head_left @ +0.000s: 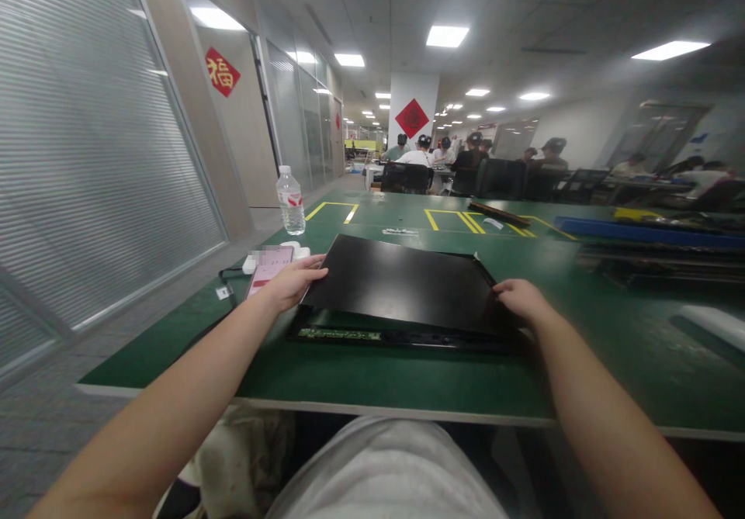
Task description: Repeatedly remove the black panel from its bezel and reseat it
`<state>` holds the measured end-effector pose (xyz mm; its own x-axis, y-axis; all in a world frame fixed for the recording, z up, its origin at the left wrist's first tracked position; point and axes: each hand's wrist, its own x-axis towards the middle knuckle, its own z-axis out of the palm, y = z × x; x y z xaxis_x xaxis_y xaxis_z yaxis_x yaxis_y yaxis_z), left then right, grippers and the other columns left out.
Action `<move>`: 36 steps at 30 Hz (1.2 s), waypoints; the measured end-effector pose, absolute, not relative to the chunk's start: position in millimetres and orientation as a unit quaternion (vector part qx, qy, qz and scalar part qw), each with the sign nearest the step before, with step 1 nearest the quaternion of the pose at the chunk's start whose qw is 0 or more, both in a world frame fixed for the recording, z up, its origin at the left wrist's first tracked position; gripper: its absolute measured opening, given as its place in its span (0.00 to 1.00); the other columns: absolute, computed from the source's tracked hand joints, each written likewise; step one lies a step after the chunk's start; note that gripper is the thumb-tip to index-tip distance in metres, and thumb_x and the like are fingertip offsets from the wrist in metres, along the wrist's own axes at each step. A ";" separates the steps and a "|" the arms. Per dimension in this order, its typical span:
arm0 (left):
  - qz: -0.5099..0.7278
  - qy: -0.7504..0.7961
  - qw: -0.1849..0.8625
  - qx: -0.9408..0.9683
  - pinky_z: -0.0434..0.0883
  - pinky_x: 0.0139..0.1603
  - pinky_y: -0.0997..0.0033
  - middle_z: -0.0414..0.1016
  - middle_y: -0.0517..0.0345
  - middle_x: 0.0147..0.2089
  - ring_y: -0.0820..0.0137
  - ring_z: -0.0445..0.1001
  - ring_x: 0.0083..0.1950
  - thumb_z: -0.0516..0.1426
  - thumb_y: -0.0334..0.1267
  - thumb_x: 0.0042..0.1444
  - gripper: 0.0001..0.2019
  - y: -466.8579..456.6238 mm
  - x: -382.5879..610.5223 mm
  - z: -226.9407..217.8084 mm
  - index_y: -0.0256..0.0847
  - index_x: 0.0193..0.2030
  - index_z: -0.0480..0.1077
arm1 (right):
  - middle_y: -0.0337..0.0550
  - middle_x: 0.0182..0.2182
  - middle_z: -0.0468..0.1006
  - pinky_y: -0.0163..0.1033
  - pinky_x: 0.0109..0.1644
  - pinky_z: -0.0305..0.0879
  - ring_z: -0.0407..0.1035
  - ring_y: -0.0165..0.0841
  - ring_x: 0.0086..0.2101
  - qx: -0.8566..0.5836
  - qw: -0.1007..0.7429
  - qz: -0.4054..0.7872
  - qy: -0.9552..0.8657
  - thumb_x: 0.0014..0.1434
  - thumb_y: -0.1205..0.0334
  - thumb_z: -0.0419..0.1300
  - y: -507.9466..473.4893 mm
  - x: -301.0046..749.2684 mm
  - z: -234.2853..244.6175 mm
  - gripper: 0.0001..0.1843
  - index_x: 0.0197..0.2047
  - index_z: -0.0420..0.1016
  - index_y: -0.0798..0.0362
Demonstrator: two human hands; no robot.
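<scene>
A flat, glossy black screen panel (396, 278) is held slightly tilted over a shallow black frame (454, 340) on the green table. My left hand (296, 282) grips the panel's left edge, thumb on top and fingers beneath. At the opposite edge, my right hand (521, 299) is closed with its fingertips on the panel's right side; its lower fingers are hidden. Along the near side of the frame, a strip of green circuit board (341, 334) shows below the panel. The frame's far right corner also sticks out from behind the panel.
Left of the panel lie a phone (272, 267) and a white item; a water bottle (291, 202) stands behind them. Long dark strips (687, 259) and a blue bar (640, 233) lie at right. Yellow tape marks the far table (378, 212). People sit farther back.
</scene>
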<state>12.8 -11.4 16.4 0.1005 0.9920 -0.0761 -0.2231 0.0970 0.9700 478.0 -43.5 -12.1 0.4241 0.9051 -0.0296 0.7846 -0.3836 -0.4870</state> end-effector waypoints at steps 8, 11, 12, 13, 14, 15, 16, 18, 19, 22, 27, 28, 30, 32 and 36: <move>0.523 0.356 0.613 0.473 0.78 0.48 0.66 0.80 0.46 0.53 0.56 0.79 0.53 0.65 0.25 0.43 0.28 -19.9 16.4 25.6 0.36 0.55 0.73 | 0.53 0.48 0.80 0.41 0.51 0.69 0.75 0.43 0.47 -0.806 0.267 0.126 -0.513 0.57 0.62 0.59 -39.8 479.5 -14.7 0.26 0.60 0.74 0.56; 0.543 0.334 0.597 0.487 0.77 0.52 0.63 0.78 0.47 0.57 0.55 0.77 0.56 0.66 0.26 0.42 0.30 -23.9 19.7 27.6 0.38 0.56 0.72 | 0.56 0.49 0.80 0.41 0.50 0.69 0.75 0.44 0.48 -0.807 0.284 0.131 -0.501 0.61 0.57 0.56 -41.8 477.0 -12.3 0.21 0.53 0.79 0.58; 0.548 0.330 0.591 0.492 0.76 0.54 0.62 0.77 0.48 0.58 0.55 0.77 0.57 0.66 0.27 0.42 0.31 -24.7 20.5 27.9 0.38 0.57 0.72 | 0.56 0.47 0.81 0.41 0.48 0.69 0.75 0.44 0.47 -0.806 0.292 0.148 -0.493 0.62 0.56 0.55 -42.6 476.0 -12.0 0.21 0.51 0.80 0.58; 0.551 0.330 0.585 0.496 0.75 0.55 0.61 0.77 0.48 0.58 0.55 0.76 0.57 0.66 0.28 0.42 0.31 -25.3 20.9 27.9 0.38 0.57 0.72 | 0.55 0.44 0.82 0.40 0.46 0.70 0.76 0.44 0.45 -0.805 0.303 0.165 -0.483 0.63 0.55 0.55 -43.1 475.1 -12.1 0.20 0.49 0.81 0.57; 0.555 0.331 0.578 0.498 0.75 0.55 0.60 0.77 0.48 0.59 0.55 0.75 0.58 0.66 0.29 0.43 0.31 -25.4 21.1 27.8 0.39 0.58 0.71 | 0.55 0.42 0.82 0.40 0.45 0.71 0.77 0.43 0.43 -0.802 0.318 0.178 -0.473 0.62 0.54 0.55 -43.4 474.2 -12.6 0.20 0.47 0.81 0.57; 0.559 0.335 0.572 0.498 0.75 0.56 0.60 0.77 0.49 0.59 0.55 0.75 0.58 0.66 0.29 0.43 0.31 -25.2 20.9 27.6 0.40 0.58 0.71 | 0.54 0.40 0.83 0.40 0.44 0.71 0.77 0.43 0.42 -0.798 0.340 0.186 -0.463 0.62 0.54 0.56 -43.2 473.5 -13.3 0.19 0.46 0.82 0.57; 0.565 0.339 0.566 0.495 0.74 0.56 0.60 0.77 0.49 0.59 0.55 0.75 0.58 0.65 0.30 0.43 0.31 -24.7 20.3 27.5 0.40 0.59 0.71 | 0.53 0.39 0.83 0.40 0.44 0.71 0.77 0.42 0.42 -0.790 0.365 0.192 -0.453 0.60 0.54 0.57 -42.8 472.8 -14.0 0.18 0.45 0.82 0.56; 0.581 0.344 0.554 0.487 0.74 0.55 0.62 0.78 0.52 0.58 0.55 0.76 0.57 0.65 0.31 0.43 0.31 -22.8 18.0 27.9 0.41 0.58 0.72 | 0.51 0.38 0.83 0.40 0.44 0.71 0.77 0.42 0.42 -0.762 0.430 0.206 -0.437 0.57 0.56 0.60 -41.6 471.4 -13.8 0.16 0.43 0.82 0.56; 0.588 0.345 0.549 0.483 0.74 0.55 0.62 0.78 0.53 0.57 0.55 0.76 0.57 0.64 0.31 0.43 0.31 -21.7 16.5 28.4 0.41 0.58 0.72 | 0.50 0.38 0.83 0.41 0.45 0.72 0.77 0.42 0.42 -0.741 0.468 0.219 -0.428 0.56 0.57 0.62 -41.3 470.5 -12.4 0.15 0.43 0.82 0.55; 0.604 0.355 0.536 0.471 0.73 0.55 0.63 0.80 0.53 0.54 0.55 0.77 0.55 0.64 0.33 0.41 0.31 -19.1 12.4 31.2 0.38 0.57 0.73 | 0.46 0.33 0.83 0.44 0.45 0.73 0.78 0.41 0.38 -0.650 0.573 0.285 -0.409 0.53 0.57 0.63 -43.7 467.1 -2.5 0.17 0.46 0.81 0.53; 0.612 0.356 0.523 0.474 0.73 0.53 0.63 0.81 0.51 0.52 0.55 0.77 0.53 0.65 0.35 0.40 0.30 -21.3 14.2 34.2 0.37 0.55 0.75 | 0.46 0.35 0.82 0.48 0.49 0.72 0.77 0.43 0.41 -0.547 0.608 0.331 -0.470 0.60 0.47 0.53 -61.0 461.3 18.5 0.24 0.51 0.78 0.52; 0.611 0.354 0.522 0.478 0.73 0.53 0.64 0.81 0.52 0.52 0.55 0.77 0.53 0.65 0.35 0.40 0.29 -22.3 15.3 34.3 0.37 0.54 0.75 | 0.48 0.35 0.82 0.48 0.49 0.72 0.77 0.44 0.42 -0.552 0.604 0.331 -0.471 0.61 0.46 0.51 -64.7 460.9 20.9 0.25 0.50 0.79 0.53; 0.606 0.363 0.518 0.483 0.73 0.51 0.66 0.81 0.52 0.52 0.55 0.77 0.53 0.66 0.36 0.40 0.27 -23.5 16.6 33.9 0.38 0.52 0.77 | 0.50 0.33 0.81 0.49 0.49 0.72 0.77 0.45 0.41 -0.575 0.590 0.335 -0.457 0.61 0.47 0.50 -70.1 461.6 23.4 0.24 0.44 0.80 0.52; 0.594 0.383 0.514 0.486 0.73 0.49 0.67 0.81 0.52 0.51 0.55 0.77 0.53 0.66 0.38 0.41 0.25 -23.1 16.6 32.6 0.38 0.49 0.78 | 0.49 0.31 0.80 0.51 0.48 0.73 0.76 0.46 0.41 -0.590 0.585 0.346 -0.435 0.60 0.50 0.51 -71.6 464.2 23.8 0.19 0.38 0.79 0.50; 0.565 0.421 0.512 0.492 0.72 0.51 0.66 0.81 0.52 0.52 0.56 0.75 0.57 0.66 0.42 0.45 0.22 -17.5 15.5 25.2 0.40 0.49 0.78 | 0.47 0.29 0.78 0.52 0.47 0.74 0.76 0.45 0.40 -0.568 0.635 0.353 -0.388 0.56 0.56 0.54 -67.3 471.2 22.8 0.11 0.31 0.75 0.48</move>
